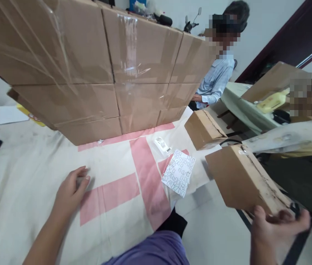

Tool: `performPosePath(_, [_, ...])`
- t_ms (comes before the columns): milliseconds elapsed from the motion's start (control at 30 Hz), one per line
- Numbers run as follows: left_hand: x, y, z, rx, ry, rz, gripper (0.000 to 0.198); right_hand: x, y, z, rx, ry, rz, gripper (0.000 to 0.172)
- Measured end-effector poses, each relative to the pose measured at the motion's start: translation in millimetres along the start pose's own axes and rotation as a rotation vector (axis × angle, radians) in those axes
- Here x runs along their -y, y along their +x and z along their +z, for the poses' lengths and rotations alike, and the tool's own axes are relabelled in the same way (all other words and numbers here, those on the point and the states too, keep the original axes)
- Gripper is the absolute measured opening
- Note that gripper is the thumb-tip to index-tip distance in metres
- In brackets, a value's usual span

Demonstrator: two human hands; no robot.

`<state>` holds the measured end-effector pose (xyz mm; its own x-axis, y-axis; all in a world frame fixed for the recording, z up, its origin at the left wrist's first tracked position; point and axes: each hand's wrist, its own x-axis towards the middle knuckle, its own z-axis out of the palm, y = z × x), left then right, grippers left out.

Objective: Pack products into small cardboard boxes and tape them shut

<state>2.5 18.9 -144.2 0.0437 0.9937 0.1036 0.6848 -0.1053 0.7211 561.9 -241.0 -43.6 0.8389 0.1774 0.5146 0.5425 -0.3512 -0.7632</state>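
Observation:
My right hand (276, 224) grips the near end of a small brown cardboard box (240, 180), holding it tilted above the floor at the lower right. My left hand (71, 189) rests on the white and pink floor cloth (111, 191), fingers curled loosely, holding nothing that I can see. A sheet of printed labels (179, 172) lies on the cloth between my hands, and a white tape dispenser (161, 144) sits just beyond it.
A wall of taped cardboard cartons (95, 70) is stacked ahead. A second small box (204, 129) lies beyond the held one. A person in a light blue shirt (216, 79) sits at the back right, and another person is at the far right by a table (241, 106).

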Motion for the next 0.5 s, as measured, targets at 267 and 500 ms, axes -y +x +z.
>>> performPosePath(267, [-9.0,-2.9,1.5,-0.035,0.044,0.052,0.046,-24.5,43.5,102.8,0.126,0.163,-0.075,0.123])
performPosePath(500, [-13.1,-1.9,1.1,-0.050,-0.042,0.000,0.042,3.0,95.2,186.3,0.317,0.147,-0.170,0.134])
